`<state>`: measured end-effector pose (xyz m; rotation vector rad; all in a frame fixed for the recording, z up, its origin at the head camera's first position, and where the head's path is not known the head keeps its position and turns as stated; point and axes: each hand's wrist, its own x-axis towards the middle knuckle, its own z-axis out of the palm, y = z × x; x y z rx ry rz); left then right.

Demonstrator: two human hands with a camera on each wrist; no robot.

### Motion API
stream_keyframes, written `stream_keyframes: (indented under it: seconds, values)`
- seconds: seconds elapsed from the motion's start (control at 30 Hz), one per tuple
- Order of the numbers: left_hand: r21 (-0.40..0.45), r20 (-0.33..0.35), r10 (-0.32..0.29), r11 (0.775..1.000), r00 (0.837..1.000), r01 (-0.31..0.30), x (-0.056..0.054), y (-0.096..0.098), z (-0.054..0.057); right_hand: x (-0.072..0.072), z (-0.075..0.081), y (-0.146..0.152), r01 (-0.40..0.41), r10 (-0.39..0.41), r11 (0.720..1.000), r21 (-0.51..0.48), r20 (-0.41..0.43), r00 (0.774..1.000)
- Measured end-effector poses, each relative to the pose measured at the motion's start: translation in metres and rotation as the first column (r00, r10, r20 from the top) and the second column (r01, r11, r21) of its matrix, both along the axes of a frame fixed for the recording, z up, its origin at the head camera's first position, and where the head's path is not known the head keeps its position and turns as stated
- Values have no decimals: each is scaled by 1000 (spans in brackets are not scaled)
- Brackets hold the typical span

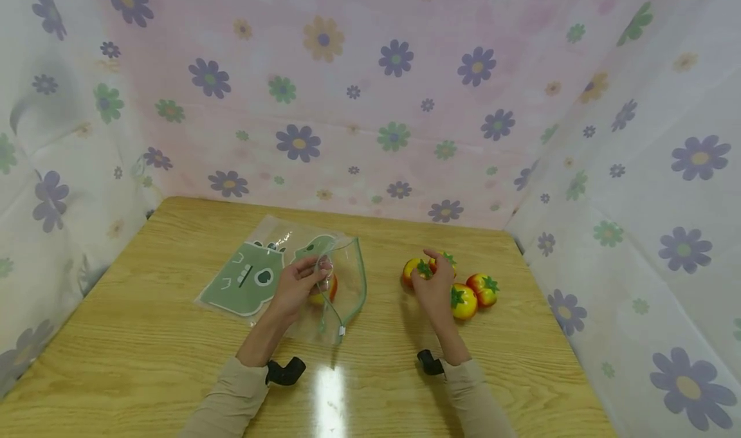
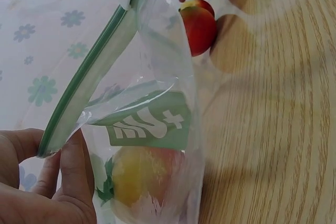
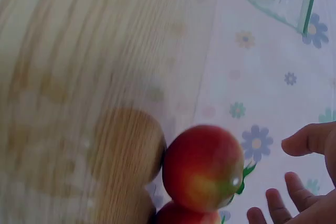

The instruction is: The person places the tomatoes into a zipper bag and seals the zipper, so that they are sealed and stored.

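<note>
The left hand (image 1: 295,287) pinched a clear bag (image 1: 350,280) (one fruit (image 2: 144,179) inside). The right hand (image 1: 435,289), fingers parted, empty, hung seemingly above loose fruits (image 1: 464,301).

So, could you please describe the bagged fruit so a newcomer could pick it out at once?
On the wooden table, left of the middle, is a clear, green-printed bag held by the left hand. The fruit, yellow and red, shows through it beside that hand. It alone is bagged; the four other fruits sit loose to the right.
</note>
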<state>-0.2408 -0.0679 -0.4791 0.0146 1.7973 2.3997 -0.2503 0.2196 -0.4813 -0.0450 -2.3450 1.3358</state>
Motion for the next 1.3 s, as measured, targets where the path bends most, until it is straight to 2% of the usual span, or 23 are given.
stream_keyframes:
  seconds: [0.23,0.47,0.63,1.3]
  values:
    - [20,5,2,1000,1000,-2,1,1,1,2,-1,17,-11,7,999,31,151,989]
    - [22,10,13,1000,1000,-13,1,7,1,2,-1,24,-54,36,996,75,223,974]
    - [20,11,19,1000,1000,-19,0,8,-1,2,-2,24,-75,45,993,92,291,956]
    - [18,11,6,1000,1000,-7,-3,5,0,-7,-5,23,-150,133,988,27,330,934]
